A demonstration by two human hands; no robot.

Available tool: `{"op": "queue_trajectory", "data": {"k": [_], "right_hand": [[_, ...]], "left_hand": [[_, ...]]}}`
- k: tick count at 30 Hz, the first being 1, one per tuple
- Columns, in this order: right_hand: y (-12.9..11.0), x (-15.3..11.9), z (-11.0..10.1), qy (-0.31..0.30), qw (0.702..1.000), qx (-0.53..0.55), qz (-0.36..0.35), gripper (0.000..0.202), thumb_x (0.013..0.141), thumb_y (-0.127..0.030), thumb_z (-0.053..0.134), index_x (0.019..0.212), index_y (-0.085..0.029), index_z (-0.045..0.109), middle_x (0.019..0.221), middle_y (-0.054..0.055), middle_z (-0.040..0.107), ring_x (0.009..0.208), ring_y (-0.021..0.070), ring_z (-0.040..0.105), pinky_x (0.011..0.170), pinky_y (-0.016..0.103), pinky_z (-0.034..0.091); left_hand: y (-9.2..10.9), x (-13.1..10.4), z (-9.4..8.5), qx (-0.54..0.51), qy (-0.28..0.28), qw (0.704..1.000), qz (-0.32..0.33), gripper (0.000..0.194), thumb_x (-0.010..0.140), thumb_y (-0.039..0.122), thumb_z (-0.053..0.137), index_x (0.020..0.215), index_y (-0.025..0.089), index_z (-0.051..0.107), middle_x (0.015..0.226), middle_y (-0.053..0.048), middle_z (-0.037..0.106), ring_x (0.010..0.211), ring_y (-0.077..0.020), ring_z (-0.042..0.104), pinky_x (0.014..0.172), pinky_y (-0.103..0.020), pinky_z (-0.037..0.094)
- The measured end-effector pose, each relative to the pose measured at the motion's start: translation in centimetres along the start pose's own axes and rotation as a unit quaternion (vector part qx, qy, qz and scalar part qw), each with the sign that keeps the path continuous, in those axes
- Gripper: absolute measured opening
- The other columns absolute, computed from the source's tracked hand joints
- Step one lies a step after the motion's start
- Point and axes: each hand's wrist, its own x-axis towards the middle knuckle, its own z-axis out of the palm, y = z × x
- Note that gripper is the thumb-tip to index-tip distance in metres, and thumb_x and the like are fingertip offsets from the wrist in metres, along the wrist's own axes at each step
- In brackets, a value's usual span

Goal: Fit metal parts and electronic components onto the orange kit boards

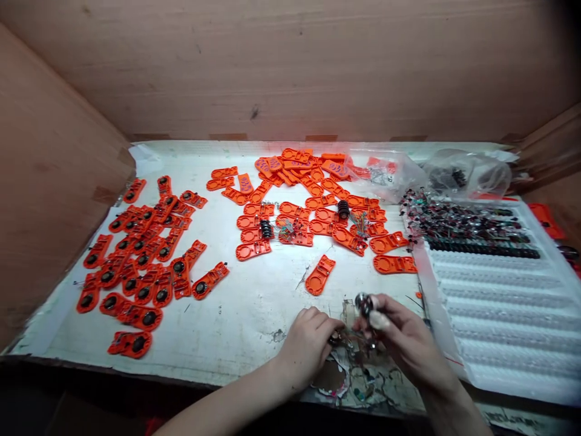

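My right hand [399, 333] pinches a small stack of shiny dark round parts [363, 304] above the table's front edge. Just left of it, my left hand [306, 345] has its fingers curled down around a dark part [334, 337] with thin wires, mostly hidden by the fingers. A single orange plastic shell [320, 275] lies on the white table beyond both hands. Behind it are rows of empty orange shells [253, 249], with black coil-like stacks [266, 229] and loose wired pieces [285, 227] on them.
Orange shells fitted with round black parts [137, 245] cover the left side. More shells are heaped at the back [295, 165], near clear plastic bags [467, 172]. At right, a white ridged tray [508, 327] holds many wired components [472, 221]. Cardboard walls [290, 72] enclose the table.
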Motion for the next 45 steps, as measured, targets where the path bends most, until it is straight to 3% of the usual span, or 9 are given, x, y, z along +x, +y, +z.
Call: {"op": "queue_trajectory", "data": {"k": [4,14,18,21,26,29,34,40,45], "right_hand": [[-0.1,-0.5,0.0,0.078,0.992,-0.058,-0.080,0.025,0.075,-0.038,0.070,0.090,-0.024,0.058,0.082,0.003,0.064,0.082,0.0193,0.062,0.077,0.035,0.051],[-0.5,0.4,1.7,0.019,0.999,0.027,-0.044,0.018,0.077,-0.036,0.069,0.083,-0.021,0.060,0.075,0.000,0.062,0.079,0.0144,0.058,0.090,0.036,0.045],[0.2,0.2,2.4,0.053,0.997,0.044,-0.043,0.023,0.072,-0.034,0.073,0.087,-0.021,0.061,0.080,0.000,0.064,0.080,0.0127,0.058,0.082,0.027,0.046],[-0.1,0.3,2.3,-0.005,0.997,0.076,-0.010,0.027,0.070,-0.032,0.075,0.089,-0.021,0.061,0.080,0.002,0.065,0.080,0.0140,0.060,0.079,0.028,0.047],[-1.1,1.2,1.8,0.082,0.981,0.163,-0.065,0.023,0.070,-0.029,0.075,0.087,-0.022,0.061,0.077,-0.002,0.063,0.075,0.0113,0.059,0.083,0.033,0.050],[-1.3,1.4,1.7,0.101,0.977,0.176,-0.065,0.021,0.069,-0.028,0.076,0.083,-0.022,0.061,0.077,-0.004,0.062,0.074,0.0113,0.059,0.086,0.038,0.051],[-0.9,0.8,2.7,0.061,0.985,0.157,-0.029,0.022,0.070,-0.031,0.075,0.082,-0.022,0.060,0.076,-0.003,0.062,0.070,0.0120,0.059,0.072,0.032,0.053],[0.0,0.4,3.5,0.030,0.995,0.089,-0.013,0.023,0.071,-0.033,0.075,0.086,-0.021,0.061,0.075,-0.002,0.062,0.069,0.0113,0.059,0.070,0.026,0.048],[-0.5,0.6,3.9,0.010,0.990,0.124,-0.071,0.015,0.072,-0.032,0.074,0.079,-0.022,0.065,0.075,-0.001,0.062,0.076,0.0129,0.059,0.080,0.030,0.046]], "left_hand": [[-0.3,-0.2,-0.4,-0.008,0.006,1.000,-0.005,0.023,0.076,0.005,0.053,0.093,0.018,0.061,0.083,-0.003,0.062,0.082,-0.0200,0.049,0.073,-0.032,0.041],[0.6,-0.6,-2.7,-0.177,0.044,0.983,-0.013,0.017,0.089,0.019,0.045,0.097,0.017,0.060,0.086,-0.007,0.059,0.085,-0.0196,0.049,0.077,-0.033,0.039],[1.6,-0.4,-3.6,-0.432,0.052,0.892,-0.125,0.027,0.095,0.035,0.038,0.093,0.016,0.057,0.093,-0.007,0.059,0.087,-0.0173,0.056,0.079,-0.031,0.043],[1.5,-0.1,-3.6,-0.510,0.061,0.838,-0.183,0.025,0.093,0.040,0.041,0.093,0.017,0.051,0.091,-0.006,0.059,0.080,-0.0158,0.058,0.075,-0.029,0.046],[1.0,0.1,-3.2,-0.356,0.007,0.922,-0.155,0.020,0.082,0.031,0.062,0.097,0.017,0.059,0.089,-0.004,0.062,0.079,-0.0151,0.056,0.072,-0.025,0.042],[1.1,0.1,-3.2,-0.362,0.010,0.917,-0.168,0.020,0.088,0.034,0.054,0.093,0.017,0.061,0.082,-0.003,0.061,0.074,-0.0141,0.053,0.068,-0.024,0.041],[1.5,0.6,-3.4,-0.463,0.019,0.865,-0.194,0.025,0.087,0.040,0.055,0.088,0.015,0.058,0.075,-0.001,0.055,0.069,-0.0123,0.050,0.065,-0.023,0.039],[1.5,1.1,-3.3,-0.642,0.064,0.724,-0.242,0.024,0.084,0.040,0.057,0.082,0.018,0.049,0.063,0.005,0.046,0.056,-0.0078,0.039,0.055,-0.020,0.031],[1.6,1.1,-3.7,-0.492,0.007,0.841,-0.225,0.023,0.080,0.037,0.064,0.081,0.014,0.061,0.066,0.001,0.051,0.062,-0.0095,0.041,0.059,-0.022,0.031]]}}
